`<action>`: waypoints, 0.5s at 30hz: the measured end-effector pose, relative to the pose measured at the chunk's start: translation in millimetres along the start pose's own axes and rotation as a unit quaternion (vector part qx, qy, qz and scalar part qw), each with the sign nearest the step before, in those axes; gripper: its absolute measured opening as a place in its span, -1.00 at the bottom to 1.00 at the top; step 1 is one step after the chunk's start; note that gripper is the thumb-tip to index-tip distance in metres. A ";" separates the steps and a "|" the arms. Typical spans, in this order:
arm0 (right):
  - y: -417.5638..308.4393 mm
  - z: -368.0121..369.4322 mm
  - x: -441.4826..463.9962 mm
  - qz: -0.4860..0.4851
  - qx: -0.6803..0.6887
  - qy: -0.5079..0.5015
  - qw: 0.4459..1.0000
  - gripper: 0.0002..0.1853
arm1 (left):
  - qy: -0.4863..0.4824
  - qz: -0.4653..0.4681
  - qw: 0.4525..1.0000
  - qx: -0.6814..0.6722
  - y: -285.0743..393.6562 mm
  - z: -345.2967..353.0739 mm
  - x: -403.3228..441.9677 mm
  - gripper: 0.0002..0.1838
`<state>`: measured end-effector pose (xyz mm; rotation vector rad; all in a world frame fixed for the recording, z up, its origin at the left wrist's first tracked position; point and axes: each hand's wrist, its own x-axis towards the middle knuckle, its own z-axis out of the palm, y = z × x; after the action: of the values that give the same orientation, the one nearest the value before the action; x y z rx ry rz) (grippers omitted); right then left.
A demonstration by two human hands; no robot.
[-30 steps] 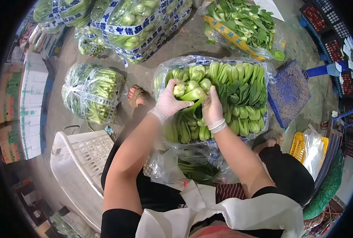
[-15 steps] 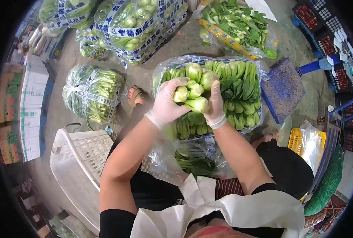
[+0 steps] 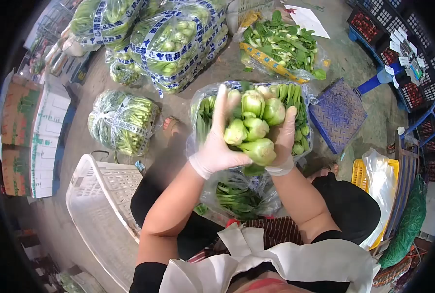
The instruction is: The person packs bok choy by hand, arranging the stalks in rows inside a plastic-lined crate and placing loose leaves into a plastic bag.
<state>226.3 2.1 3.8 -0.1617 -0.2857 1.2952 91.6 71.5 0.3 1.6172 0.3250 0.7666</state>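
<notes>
Both gloved hands hold a bunch of bok choy up over the lined container, its pale stem ends facing the camera. My left hand cups the bunch from the left, fingers stretched upward and thumb beneath the lowest stem. On the right side, my right hand presses against the stems, partly hidden behind them. Below the bunch, rows of bok choy lie in the container lined with clear plastic. More leafy greens show in clear plastic nearer my body.
Bagged greens sit at the left, with larger wrapped bundles behind. An open bag of loose greens lies at the back. A white crate is at lower left. A blue platform and yellow basket are at the right.
The bunch has been lifted closer to the camera, and more stem ends show between my hands. My left hand's fingers have straightened. The whole view has shifted slightly.
</notes>
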 end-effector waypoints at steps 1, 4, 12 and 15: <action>-2.2 4.3 -5.1 0.027 0.002 0.026 0.999 -0.31 | 0.005 -0.018 1.000 -0.021 2.4 10.3 -5.9 0.62; 0.1 2.1 -20.0 0.072 0.014 0.071 0.995 -0.35 | 0.008 -0.011 1.000 -0.017 7.8 34.6 -20.6 0.71; -12.8 -13.1 -50.1 0.221 -0.107 0.093 0.965 -0.37 | 0.163 -0.087 0.977 -0.105 -6.9 69.8 -63.5 0.33; -37.0 -23.3 -42.6 0.135 -0.570 0.024 0.810 -0.48 | 0.160 -0.143 0.945 -0.248 -5.7 68.8 -67.1 0.19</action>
<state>257.0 -47.9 -13.3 -1.2997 -1.0098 1.2383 87.2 -20.8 -26.5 0.9451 0.5399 0.8072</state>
